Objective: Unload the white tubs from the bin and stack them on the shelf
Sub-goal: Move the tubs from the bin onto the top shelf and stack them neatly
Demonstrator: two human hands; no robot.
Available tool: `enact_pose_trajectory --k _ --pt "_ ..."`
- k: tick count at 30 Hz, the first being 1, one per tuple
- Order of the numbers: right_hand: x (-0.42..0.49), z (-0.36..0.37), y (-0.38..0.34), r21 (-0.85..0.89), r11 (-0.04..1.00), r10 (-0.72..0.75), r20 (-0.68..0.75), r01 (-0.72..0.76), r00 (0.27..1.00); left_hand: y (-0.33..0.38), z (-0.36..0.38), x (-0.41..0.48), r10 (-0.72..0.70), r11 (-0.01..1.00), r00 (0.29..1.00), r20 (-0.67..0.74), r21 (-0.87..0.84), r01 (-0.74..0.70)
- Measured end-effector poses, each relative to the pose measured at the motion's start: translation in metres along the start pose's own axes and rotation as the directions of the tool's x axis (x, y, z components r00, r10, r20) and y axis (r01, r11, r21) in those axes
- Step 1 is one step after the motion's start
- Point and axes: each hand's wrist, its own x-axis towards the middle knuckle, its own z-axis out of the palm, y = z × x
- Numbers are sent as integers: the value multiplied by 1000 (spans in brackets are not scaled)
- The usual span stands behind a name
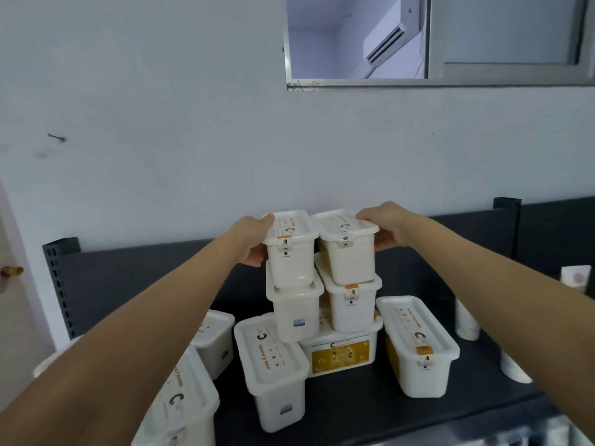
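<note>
Several white lidded tubs stand stacked on the dark shelf [154, 278]. Two tubs sit side by side on top of the stack. My left hand [254, 239] grips the left side of the top left tub [291, 255], thumb on its lid. My right hand [386, 226] grips the right side of the top right tub [347, 255], fingers over the lid edge. Beneath them are two more tubs [296, 312], which rest on a wide tub with a yellow label [341, 355]. No bin is in view.
Single tubs stand at the left [273, 371] and right [418, 346] of the stack, and more at the lower left [183, 400]. White cups [467, 320] stand at the shelf's right. A wall and window rise behind; a door knob [11, 271] is at far left.
</note>
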Motion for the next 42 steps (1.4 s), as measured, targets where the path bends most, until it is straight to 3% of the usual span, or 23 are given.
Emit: enact_pose_trajectory --k 4,7,12,15,22,27,32,35,39,42 --pt "-6 0 8 58 998 13 -16 -12 1000 -4 3 -10 192 967 966 -172 201 -157" --pt "-14 -4 13 90 996 -7 -139 19 990 -8 8 -33 442 853 855 -271 423 -307" --pt "-59 -18 27 127 983 -88 -300 131 950 -21 31 -92 759 608 614 -218 575 -547" --pt "-97 -27 50 110 980 -120 -343 167 932 -35 62 -123 814 549 564 -142 506 -665" --pt "-171 -64 161 12 993 -99 -412 114 906 -83 179 -179 806 558 585 91 212 -802" --pt "-206 -103 264 -23 999 21 -495 -37 869 -116 271 -209 698 655 649 302 98 -750" --pt "-244 -142 356 -18 973 186 -533 -231 825 -144 353 -240 590 694 626 509 75 -716" --pt "-268 -166 408 -29 930 287 -565 -366 773 -162 401 -254 524 699 587 618 83 -711" --pt "-298 -195 472 -81 843 386 -597 -531 703 -189 456 -270 389 749 588 709 128 -651" --pt "-316 -212 522 -155 712 497 -578 -685 647 -210 489 -282 279 782 584 762 172 -599"
